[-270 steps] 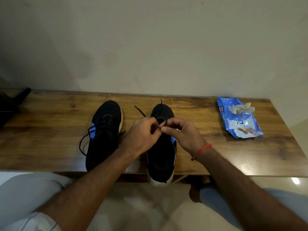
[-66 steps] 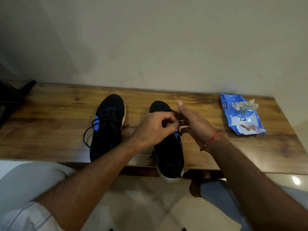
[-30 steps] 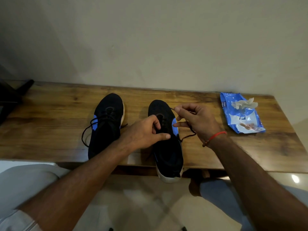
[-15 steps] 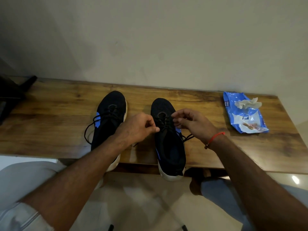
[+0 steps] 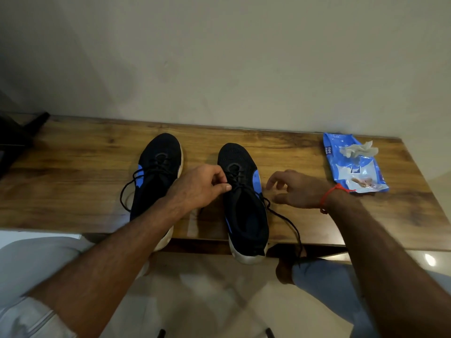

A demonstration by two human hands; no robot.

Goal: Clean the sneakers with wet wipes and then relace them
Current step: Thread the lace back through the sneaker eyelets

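Right-hand black mesh sneaker with blue side panels and white sole (image 5: 244, 211) on wooden bench (image 5: 73, 181), heel overhanging front edge. Left hand (image 5: 200, 186) at its left flank, fingers curled, seemingly pinching black lace (image 5: 284, 219) by eyelets. Right hand (image 5: 296, 189) just right of it, fingers loosely spread, holding nothing. Second matching sneaker (image 5: 156, 174) left of it; blue wet-wipe pack (image 5: 353, 164) well right

dim, warm | lamp glare on floor (image 5: 430, 259) | corners dark | wide-angle bend
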